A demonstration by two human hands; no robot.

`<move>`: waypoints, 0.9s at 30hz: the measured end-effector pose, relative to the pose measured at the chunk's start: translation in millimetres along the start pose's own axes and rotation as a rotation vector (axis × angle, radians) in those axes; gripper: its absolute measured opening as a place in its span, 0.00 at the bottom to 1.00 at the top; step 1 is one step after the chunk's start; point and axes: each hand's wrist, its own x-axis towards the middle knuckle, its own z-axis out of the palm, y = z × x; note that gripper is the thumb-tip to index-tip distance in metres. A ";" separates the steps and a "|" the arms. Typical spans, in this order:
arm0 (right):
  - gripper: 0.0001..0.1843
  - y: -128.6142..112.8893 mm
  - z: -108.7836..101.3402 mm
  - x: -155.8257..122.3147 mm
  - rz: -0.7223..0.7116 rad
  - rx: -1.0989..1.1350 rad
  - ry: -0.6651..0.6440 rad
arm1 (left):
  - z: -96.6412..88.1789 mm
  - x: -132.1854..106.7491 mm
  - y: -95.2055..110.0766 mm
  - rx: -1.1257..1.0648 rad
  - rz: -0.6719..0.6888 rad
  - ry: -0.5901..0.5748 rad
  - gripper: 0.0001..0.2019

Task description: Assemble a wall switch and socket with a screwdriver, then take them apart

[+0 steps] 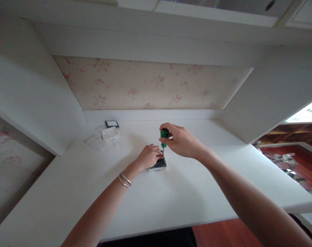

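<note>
My right hand (180, 140) is closed round the green handle of a small screwdriver (164, 136), held upright with its tip down in a small dark and white switch module (158, 165) on the white desk (171, 192). My left hand (148, 156), fingers curled, grips the left side of that module and holds it on the desk. Two thin bangles ring my left wrist.
At the back left of the desk lie a white mounting box (110, 133), a dark-framed plate (112, 124) and several flat white cover pieces (92, 140). Floral wallpaper (150, 85) backs the alcove. White side panels close it in left and right.
</note>
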 end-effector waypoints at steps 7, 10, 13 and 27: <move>0.14 -0.1 2.3 -1.7 0.010 -0.013 -0.005 | -0.5 -1.9 0.3 0.019 -0.005 -0.010 0.08; 0.14 0.8 1.1 -2.2 0.016 -0.002 -0.017 | 0.5 -2.1 -0.1 0.004 -0.012 -0.015 0.07; 0.13 1.9 0.8 -3.1 0.012 0.023 -0.032 | 1.9 -1.8 -0.5 -0.023 -0.014 -0.020 0.08; 0.12 6.3 4.1 -7.4 0.053 0.029 0.002 | -6.2 -64.9 -11.3 -0.247 -0.253 0.090 0.37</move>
